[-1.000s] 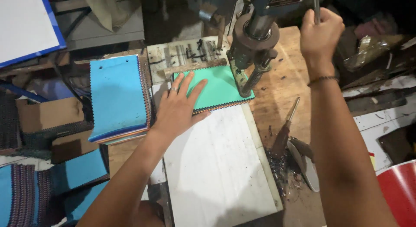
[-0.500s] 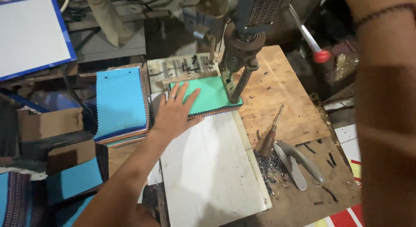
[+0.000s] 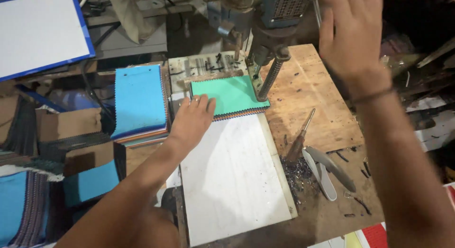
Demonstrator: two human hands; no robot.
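I'm looking down on a cluttered workshop bench of worn plywood (image 3: pixel 313 87), with a long white board (image 3: pixel 232 177) lying along it nearest me. Just right of that board sit a heap of metal shavings (image 3: pixel 296 170), an awl-like tool with a wooden handle (image 3: pixel 299 139) and a pair of scissors (image 3: pixel 327 167). My left hand (image 3: pixel 192 122) lies flat and spread at the board's far left corner, fingers (image 3: pixel 204 103) extended, their tips touching the near left edge of the green swatch stack (image 3: pixel 230 94); it grasps nothing. That stack lies flat just beyond the board, its long axis running left to right and slightly skewed, its right end tucked against the drill press column (image 3: pixel 270 77). Left of the board, a blue swatch stack (image 3: pixel 140 101) rests with its long axis pointing away from me. My right hand (image 3: pixel 353 35) is raised beyond the board's right side, blurred, fingers open and holding nothing, close by the machine's head (image 3: pixel 284 9).
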